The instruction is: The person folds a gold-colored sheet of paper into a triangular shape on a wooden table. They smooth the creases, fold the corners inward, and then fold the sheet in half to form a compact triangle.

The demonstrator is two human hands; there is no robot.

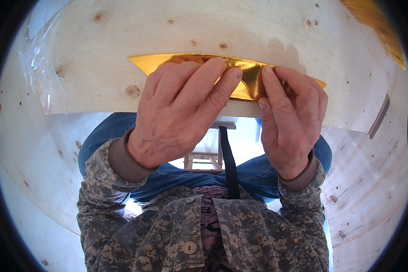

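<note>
A folded piece of shiny gold foil paper (245,88) lies along the near edge of the plywood board (167,31), a pointed tip showing at each end. My left hand (181,102) bends over its left half, the fingertips and thumb closed on the foil. Right of the middle, my right hand (292,115) pinches a raised crease, with the index finger on top and the thumb at the near edge. The other right fingers curl over the right end. Both palms hide much of the sheet's near side.
Crinkled clear plastic film (47,81) hangs over the board's left side. More gold foil (378,27) lies at the far right. A narrow dark strip (379,117) sits at the board's right edge. Beneath the board are my knees and a black strap (229,158).
</note>
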